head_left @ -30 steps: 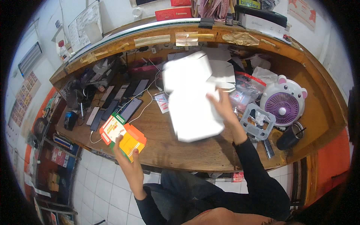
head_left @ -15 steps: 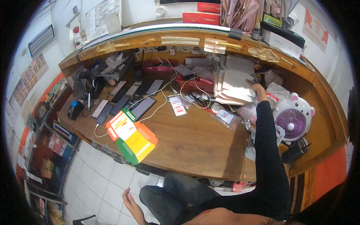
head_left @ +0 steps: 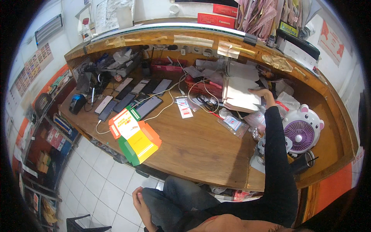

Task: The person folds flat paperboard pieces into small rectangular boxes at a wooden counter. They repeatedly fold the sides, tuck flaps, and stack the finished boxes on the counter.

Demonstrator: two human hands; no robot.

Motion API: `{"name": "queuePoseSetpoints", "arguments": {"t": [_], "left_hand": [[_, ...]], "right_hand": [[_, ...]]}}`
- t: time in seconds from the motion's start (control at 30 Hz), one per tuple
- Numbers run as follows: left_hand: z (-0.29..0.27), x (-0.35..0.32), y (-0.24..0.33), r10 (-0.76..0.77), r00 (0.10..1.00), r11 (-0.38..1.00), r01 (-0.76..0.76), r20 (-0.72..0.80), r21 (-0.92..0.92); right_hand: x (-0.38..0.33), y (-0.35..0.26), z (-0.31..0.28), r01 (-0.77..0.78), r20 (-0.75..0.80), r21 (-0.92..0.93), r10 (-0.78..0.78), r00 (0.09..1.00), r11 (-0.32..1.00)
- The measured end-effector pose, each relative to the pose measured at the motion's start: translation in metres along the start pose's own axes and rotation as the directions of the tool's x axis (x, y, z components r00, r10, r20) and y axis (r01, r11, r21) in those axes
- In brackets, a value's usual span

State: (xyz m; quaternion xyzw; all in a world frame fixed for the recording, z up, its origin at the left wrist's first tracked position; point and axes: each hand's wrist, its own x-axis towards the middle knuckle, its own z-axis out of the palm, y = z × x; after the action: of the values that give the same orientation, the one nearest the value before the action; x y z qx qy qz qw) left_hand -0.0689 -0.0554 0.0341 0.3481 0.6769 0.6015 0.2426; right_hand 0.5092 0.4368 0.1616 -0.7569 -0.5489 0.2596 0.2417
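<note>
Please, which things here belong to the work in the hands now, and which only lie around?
In use: right hand resting on the stack of white papers.

Lying about: flattened yellow-green carton, row of phones, bear-shaped fan, left hand on the knee.

Right hand (head_left: 262, 94) flat on stack of white papers (head_left: 241, 94) at back of wooden desk (head_left: 201, 143), fingers spread, arm in black sleeve. Left hand (head_left: 138, 196) low beside knee, empty, above white tiled floor (head_left: 100, 181). Flattened yellow-green-orange carton (head_left: 133, 135) overhangs desk's front edge. Row of phones (head_left: 131, 96) on cables to left. Mouse-shaped purple fan (head_left: 301, 131) just right of sleeve. Red basket (head_left: 203, 88) beside papers.
</note>
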Motion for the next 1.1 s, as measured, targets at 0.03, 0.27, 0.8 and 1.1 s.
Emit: {"name": "queuePoseSetpoints", "arguments": {"t": [0.03,0.27,0.8,1.1], "left_hand": [[0.004,0.0,0.001,0.0,1.0,1.0,0.0,0.018,-0.001],[0.003,-0.012,0.009,-0.012,0.999,0.998,0.01,0.032,0.06],[-0.001,-0.006,0.007,0.021,1.0,0.999,-0.02,0.019,-0.032],[0.018,0.09,-0.052,-0.157,0.985,0.949,0.13,-0.071,-0.287]], "right_hand": [[0.001,-0.004,0.001,0.011,0.006,-0.005,-0.011,1.0,1.0],[0.006,-0.024,-0.001,0.069,0.096,0.026,-0.071,0.993,0.997],[-0.023,-0.052,-0.027,0.138,-0.083,0.577,-0.11,0.99,0.805],[-0.235,-0.102,0.035,0.211,0.15,0.533,-0.337,0.93,0.819]]}}
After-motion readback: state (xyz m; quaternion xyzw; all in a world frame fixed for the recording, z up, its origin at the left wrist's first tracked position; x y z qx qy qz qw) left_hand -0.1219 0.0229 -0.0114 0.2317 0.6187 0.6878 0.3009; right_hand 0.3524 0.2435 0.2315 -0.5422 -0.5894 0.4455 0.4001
